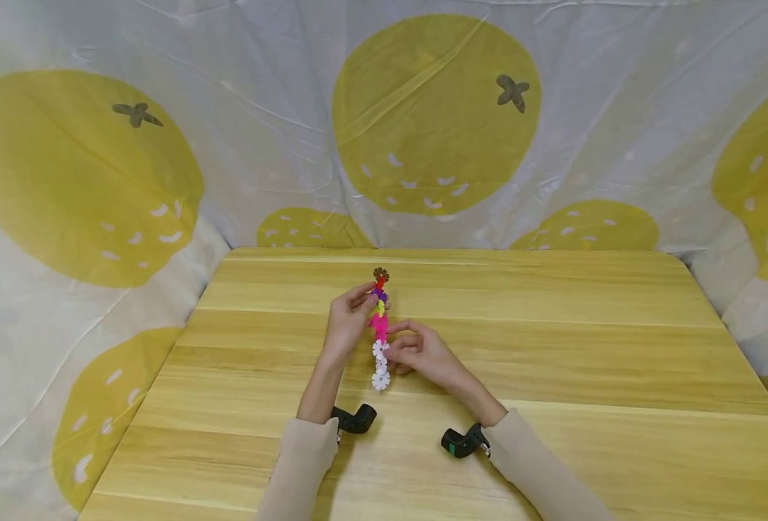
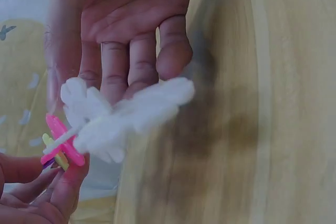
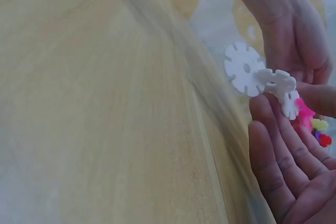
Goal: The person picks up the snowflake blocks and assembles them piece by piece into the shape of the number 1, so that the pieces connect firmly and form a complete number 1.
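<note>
A chain of interlocking snowflake discs hangs between the two hands over the table in the head view. From the far end it runs through a brown disc (image 1: 381,274), red, a purple disc (image 1: 380,294), a yellow disc (image 1: 380,308), pink discs (image 1: 380,325) and several white discs (image 1: 380,380). The left hand (image 1: 347,323) pinches the chain near the purple disc. Lower down, the right hand (image 1: 425,354) pinches it by a white disc (image 3: 288,103), thumb on one side and fingers underneath. In the left wrist view the white discs (image 2: 131,114) look blurred.
A wooden table (image 1: 585,347) spreads beneath the hands. Behind and beside it hangs a pale cloth (image 1: 279,108) printed with yellow fruit. A black wrist camera mount (image 1: 357,419) sits on the left wrist, and another mount (image 1: 460,441) on the right.
</note>
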Demonstrator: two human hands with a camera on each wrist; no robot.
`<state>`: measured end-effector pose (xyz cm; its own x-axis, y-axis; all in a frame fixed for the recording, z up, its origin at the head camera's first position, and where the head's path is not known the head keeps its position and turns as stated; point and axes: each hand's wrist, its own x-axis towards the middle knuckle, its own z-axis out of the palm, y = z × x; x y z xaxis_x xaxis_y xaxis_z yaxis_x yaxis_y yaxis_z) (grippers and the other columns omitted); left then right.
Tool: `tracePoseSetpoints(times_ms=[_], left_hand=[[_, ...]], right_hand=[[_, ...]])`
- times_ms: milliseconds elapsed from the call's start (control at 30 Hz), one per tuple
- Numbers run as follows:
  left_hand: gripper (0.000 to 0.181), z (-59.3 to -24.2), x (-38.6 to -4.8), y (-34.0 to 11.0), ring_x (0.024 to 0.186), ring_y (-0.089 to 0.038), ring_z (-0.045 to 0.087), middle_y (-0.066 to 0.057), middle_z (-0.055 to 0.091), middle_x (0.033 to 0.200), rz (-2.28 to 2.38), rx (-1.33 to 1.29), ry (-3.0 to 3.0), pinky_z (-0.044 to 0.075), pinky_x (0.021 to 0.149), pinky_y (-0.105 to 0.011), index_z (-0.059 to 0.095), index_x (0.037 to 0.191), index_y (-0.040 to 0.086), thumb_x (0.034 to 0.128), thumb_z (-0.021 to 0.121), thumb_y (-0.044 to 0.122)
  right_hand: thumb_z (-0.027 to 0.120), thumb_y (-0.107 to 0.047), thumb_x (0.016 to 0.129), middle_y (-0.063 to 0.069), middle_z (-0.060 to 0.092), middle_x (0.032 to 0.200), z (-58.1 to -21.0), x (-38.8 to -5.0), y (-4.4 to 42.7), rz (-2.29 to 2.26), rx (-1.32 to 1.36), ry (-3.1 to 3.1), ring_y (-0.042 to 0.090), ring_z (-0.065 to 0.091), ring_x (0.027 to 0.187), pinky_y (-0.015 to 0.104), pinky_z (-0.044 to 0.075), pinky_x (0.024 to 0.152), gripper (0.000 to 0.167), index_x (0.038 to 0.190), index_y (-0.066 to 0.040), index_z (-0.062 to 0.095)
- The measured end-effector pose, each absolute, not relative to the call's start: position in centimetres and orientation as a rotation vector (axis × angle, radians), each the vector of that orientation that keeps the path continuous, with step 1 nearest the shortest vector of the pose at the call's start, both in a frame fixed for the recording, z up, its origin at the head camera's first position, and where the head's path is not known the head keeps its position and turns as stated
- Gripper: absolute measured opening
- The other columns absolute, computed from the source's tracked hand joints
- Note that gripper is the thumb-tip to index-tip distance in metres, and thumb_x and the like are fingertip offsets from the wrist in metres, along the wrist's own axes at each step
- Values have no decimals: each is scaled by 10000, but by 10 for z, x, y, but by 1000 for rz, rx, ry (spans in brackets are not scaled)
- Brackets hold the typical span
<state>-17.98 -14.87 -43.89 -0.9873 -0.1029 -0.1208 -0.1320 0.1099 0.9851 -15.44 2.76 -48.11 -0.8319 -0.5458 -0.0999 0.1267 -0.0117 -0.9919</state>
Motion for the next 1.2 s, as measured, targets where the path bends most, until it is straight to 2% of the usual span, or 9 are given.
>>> tracePoseSetpoints(times_ms=[133,267,533,667,800,1033,1200], left_hand=[[412,-442,-179,-150,1211,-277,637,-231,630,1371,2069,-192,2301,548,832,-180,577,1465,60,1054,552,41],[473,-442,-178,-153,1339,-314,575,-207,575,1471,2054,-106,2254,538,1010,-264,516,1520,87,1052,539,21],[693,-444,-177,-158,1395,-358,505,-171,466,1593,1939,153,2215,490,1104,-413,313,1629,102,1016,631,45],[769,-445,-177,-160,1463,-360,435,-158,364,1655,1903,223,2182,404,1195,-519,239,1651,109,1004,650,41],[823,-447,-178,-159,1504,-372,383,-185,312,1673,1873,268,2173,367,1216,-550,198,1658,98,982,657,-1],[874,-454,-183,-157,1534,-390,339,-219,273,1683,1878,315,2122,383,1206,-542,150,1659,57,955,646,-91],[868,-459,-188,-159,1533,-394,341,-231,283,1676,1885,336,2086,425,1180,-515,182,1654,54,940,641,-129]], right_hand=[[687,-81,991,-2,728,867,-482,-156,29,-1922,-420,1859,142,702,750,279,603,669,456,1402,-24,496],[690,-86,994,22,704,835,-484,-159,30,-1967,-407,1880,150,682,714,269,589,641,502,1449,-101,480],[693,-122,1001,11,683,829,-483,-162,36,-2033,-410,1905,140,674,661,266,590,623,516,1481,-140,506],[673,-102,1011,9,681,849,-484,-164,39,-2055,-405,1908,121,657,649,241,580,616,491,1479,-134,529],[656,-102,1021,12,676,865,-484,-166,42,-2049,-403,1929,112,650,652,241,580,623,460,1468,-130,550],[641,-85,1026,7,668,883,-484,-167,45,-2042,-368,1963,111,631,657,248,575,632,453,1469,-99,550],[629,-83,1031,67,685,917,-484,-168,47,-2033,-354,1970,114,655,671,275,599,655,456,1477,-70,534]])
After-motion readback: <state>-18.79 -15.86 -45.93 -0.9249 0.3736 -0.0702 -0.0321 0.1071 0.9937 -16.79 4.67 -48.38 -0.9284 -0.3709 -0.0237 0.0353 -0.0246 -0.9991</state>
